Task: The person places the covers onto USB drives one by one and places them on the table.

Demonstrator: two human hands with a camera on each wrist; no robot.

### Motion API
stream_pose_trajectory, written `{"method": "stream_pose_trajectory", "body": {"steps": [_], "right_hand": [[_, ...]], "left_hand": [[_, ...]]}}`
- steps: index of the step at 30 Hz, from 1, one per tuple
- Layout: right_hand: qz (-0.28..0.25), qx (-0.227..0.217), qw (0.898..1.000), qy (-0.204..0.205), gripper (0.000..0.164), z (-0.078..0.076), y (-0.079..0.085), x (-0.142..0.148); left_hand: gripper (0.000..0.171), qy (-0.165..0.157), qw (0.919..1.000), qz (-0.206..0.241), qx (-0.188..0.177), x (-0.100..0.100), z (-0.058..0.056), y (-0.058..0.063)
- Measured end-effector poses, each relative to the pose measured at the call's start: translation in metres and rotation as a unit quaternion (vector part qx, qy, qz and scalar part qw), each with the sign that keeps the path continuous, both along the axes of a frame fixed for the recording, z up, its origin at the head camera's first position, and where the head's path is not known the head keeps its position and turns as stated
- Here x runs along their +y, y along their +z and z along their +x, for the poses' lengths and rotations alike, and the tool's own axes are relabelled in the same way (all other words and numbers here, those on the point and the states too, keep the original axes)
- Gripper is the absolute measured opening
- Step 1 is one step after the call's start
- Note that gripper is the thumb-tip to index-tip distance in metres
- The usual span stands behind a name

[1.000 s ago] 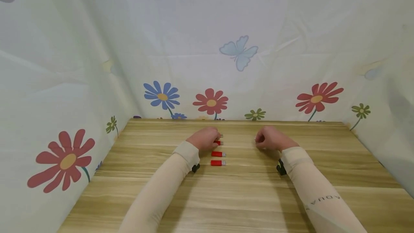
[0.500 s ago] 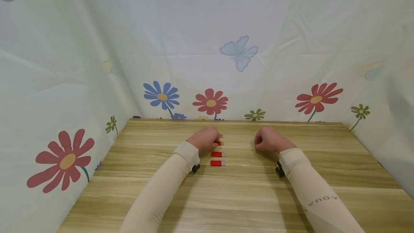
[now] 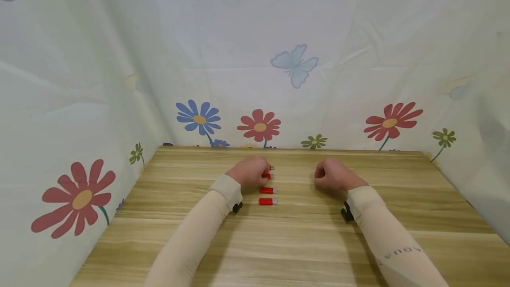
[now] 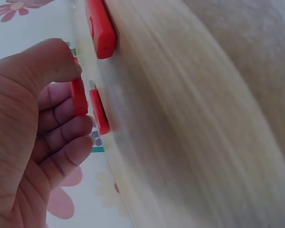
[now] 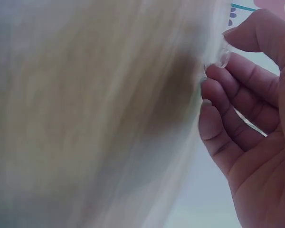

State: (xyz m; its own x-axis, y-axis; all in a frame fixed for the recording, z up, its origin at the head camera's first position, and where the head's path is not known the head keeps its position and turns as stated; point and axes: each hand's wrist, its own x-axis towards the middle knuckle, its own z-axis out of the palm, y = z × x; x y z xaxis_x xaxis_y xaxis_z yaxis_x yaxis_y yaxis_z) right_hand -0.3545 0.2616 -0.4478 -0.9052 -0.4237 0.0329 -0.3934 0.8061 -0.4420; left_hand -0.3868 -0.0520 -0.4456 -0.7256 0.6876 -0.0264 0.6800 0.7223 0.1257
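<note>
My left hand [image 3: 249, 171] pinches a red USB stick [image 4: 78, 95] between thumb and fingers, just above the wooden table. Beyond it in the left wrist view another red USB stick [image 4: 99, 111] lies on the wood, with a third stick [image 4: 100, 28] closer to the camera. Two more sticks show plainly in the head view, one red stick [image 3: 266, 191] above a nearer stick [image 3: 266, 201], plugs pointing right. Curled over the table on the right, my right hand [image 3: 335, 174] pinches a small clear piece [image 5: 224, 58], possibly a cap; fingers partly hide it.
The wood-grain table [image 3: 295, 242] runs back to a white curtain [image 3: 223, 56] printed with flowers and butterflies. More curtain hangs along both sides. A dark wrist mount [image 3: 347, 212] sits below the right cuff.
The left hand has shifted very slightly to the left, showing a little more red of the farthest stick. The right hand has barely moved and keeps its pinch.
</note>
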Motion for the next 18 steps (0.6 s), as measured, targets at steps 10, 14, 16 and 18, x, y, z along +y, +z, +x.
{"method": "stream_pose_trajectory", "body": {"steps": [10,14,16,18], "right_hand": [[-0.037,0.054,0.998,0.004,0.005,0.013,0.011,-0.003],[-0.037,0.065,0.997,0.016,0.005,0.021,0.018,-0.008],[-0.04,0.075,0.996,0.028,0.005,0.024,0.021,-0.011],[-0.047,0.086,0.994,0.039,0.005,0.027,0.024,-0.013]], "left_hand": [[0.016,0.007,0.9999,0.004,0.015,-0.002,0.016,0.018],[0.019,0.008,0.9998,0.012,0.01,-0.003,0.02,0.021],[0.023,0.006,0.9998,0.017,0.008,-0.003,0.023,0.024],[0.025,-0.003,0.9997,0.024,0.008,-0.003,0.026,0.026]]}}
